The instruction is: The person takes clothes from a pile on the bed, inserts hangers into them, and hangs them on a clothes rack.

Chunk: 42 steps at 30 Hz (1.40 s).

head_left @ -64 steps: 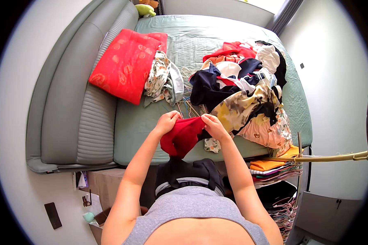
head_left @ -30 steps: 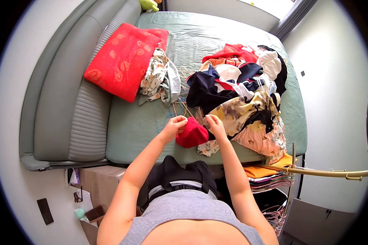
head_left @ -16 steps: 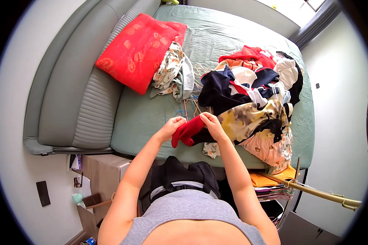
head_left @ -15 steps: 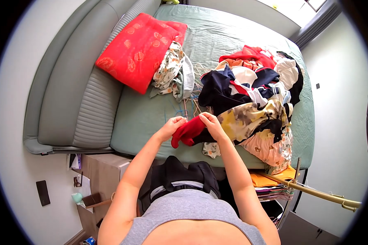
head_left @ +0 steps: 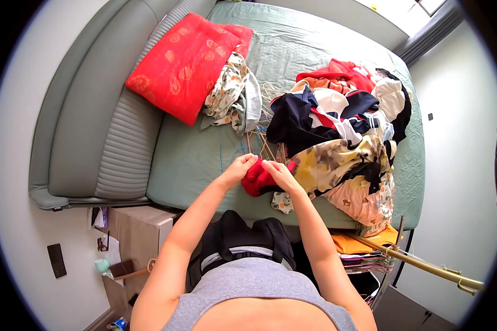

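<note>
A small red piece of clothing, apparently a sock (head_left: 256,183), is bunched up in front of me over the near edge of the bed. My left hand (head_left: 238,170) pinches its upper left side with the fingertips. Close beside it, my right hand (head_left: 280,175) is closed on the right part, and a bit of red shows past its fingers. Right of my hands lies a yellow and grey patterned garment (head_left: 320,165). Dark navy clothing (head_left: 295,124) is heaped just beyond. Several thin hangers (head_left: 264,144) lie on the sheet past my fingertips.
The green-sheeted bed (head_left: 188,160) holds a red pillow (head_left: 185,66) and a patterned cloth (head_left: 229,91) near the grey headboard (head_left: 80,110). A gold rail (head_left: 425,267) and folded clothes (head_left: 364,259) are at lower right. A wooden cabinet (head_left: 135,231) stands at left.
My hands have come closer together, the right one moving left. The red sock, stretched between them before, is now gathered up and bunched.
</note>
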### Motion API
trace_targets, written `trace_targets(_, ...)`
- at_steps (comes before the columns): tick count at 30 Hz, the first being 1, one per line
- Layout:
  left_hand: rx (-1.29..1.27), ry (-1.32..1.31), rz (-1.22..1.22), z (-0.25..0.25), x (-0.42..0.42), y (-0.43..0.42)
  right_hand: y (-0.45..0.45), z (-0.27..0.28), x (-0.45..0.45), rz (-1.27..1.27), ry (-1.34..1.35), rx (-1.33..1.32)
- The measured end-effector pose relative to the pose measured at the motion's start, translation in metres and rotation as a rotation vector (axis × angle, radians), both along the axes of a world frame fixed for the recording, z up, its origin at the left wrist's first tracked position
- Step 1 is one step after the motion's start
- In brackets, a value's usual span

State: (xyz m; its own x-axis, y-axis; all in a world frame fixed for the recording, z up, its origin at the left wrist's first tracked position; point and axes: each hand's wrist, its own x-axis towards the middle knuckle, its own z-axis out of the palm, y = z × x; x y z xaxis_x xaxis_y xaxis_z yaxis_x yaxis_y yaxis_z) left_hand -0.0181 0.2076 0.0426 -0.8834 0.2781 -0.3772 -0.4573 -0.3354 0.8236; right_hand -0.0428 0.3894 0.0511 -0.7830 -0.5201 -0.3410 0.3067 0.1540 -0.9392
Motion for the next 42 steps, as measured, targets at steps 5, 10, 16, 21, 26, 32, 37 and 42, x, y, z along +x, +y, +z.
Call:
trace_targets(5,-0.088,-0.065,-0.014,0.002,0.002,-0.008,-0.013,-0.017,0.001,-0.021,0.216,0.499)
trace_targets(10,-1.169,0.028,-0.024,-0.045,0.017,-0.037,-0.031,-0.040,0.012,-0.352,0.728,0.573)
trace_targets(16,-1.442,-0.302,0.026,-0.117,0.056,-0.096,-0.042,-0.098,0.012,-0.351,0.721,0.597)
trace_targets(21,0.153,-0.595,0.560,-0.130,0.074,-0.118,-0.056,-0.200,0.005,-0.143,0.219,0.676)
trace_targets(26,0.585,-0.538,0.925,-0.110,0.071,-0.132,-0.118,-0.226,-0.039,0.268,-0.462,0.056)
trace_targets(32,0.357,-0.462,0.917,-0.106,0.062,-0.160,-0.154,-0.298,-0.098,0.667,0.801,0.735)
trace_targets(37,0.319,-0.409,0.947,-0.084,0.060,-0.176,-0.151,-0.327,-0.125,1.116,1.323,1.150)
trace_targets(42,0.205,-0.243,1.002,-0.076,0.065,-0.185,-0.138,-0.269,-0.147,0.922,1.336,0.850)
